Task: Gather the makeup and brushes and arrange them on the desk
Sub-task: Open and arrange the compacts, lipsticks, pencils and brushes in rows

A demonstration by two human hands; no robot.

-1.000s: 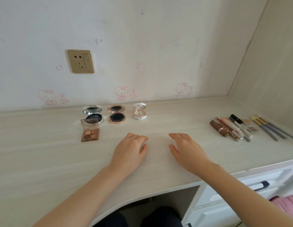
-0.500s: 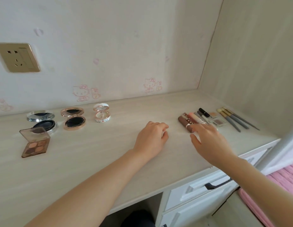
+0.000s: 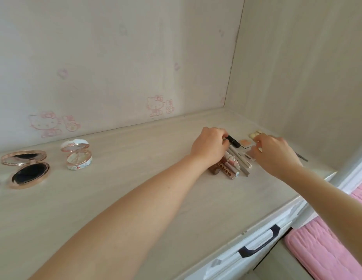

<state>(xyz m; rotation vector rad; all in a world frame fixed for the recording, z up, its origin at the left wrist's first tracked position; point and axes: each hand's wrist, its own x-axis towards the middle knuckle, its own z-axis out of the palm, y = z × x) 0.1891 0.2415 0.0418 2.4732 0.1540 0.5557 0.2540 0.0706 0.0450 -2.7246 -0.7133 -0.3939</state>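
Note:
A bundle of makeup tubes [image 3: 232, 170] lies at the right of the pale desk [image 3: 115, 168]. My left hand [image 3: 209, 147] sits on their far ends with fingers curled around them, next to a black-capped tube [image 3: 234, 142]. My right hand [image 3: 276, 155] covers the brushes [image 3: 255, 135], its fingers curled over the handles. Only the pale bristles and one dark handle tip [image 3: 302, 158] stick out. Small eyeshadow pans [image 3: 246, 142] lie between my hands. An open rose-gold compact [image 3: 26, 170] and an open white floral compact [image 3: 78, 157] stand at the left.
The back wall and a side panel [image 3: 297, 77] close off the desk's right corner just behind the brushes. Below the front edge there is a white drawer with a black handle [image 3: 259, 244]. Pink bedding [image 3: 327, 251] lies lower right.
My view swung right, taking the socket and brown palette out of frame. Both hands left the desk's middle and reached right: the left onto the tubes, the right onto the brushes.

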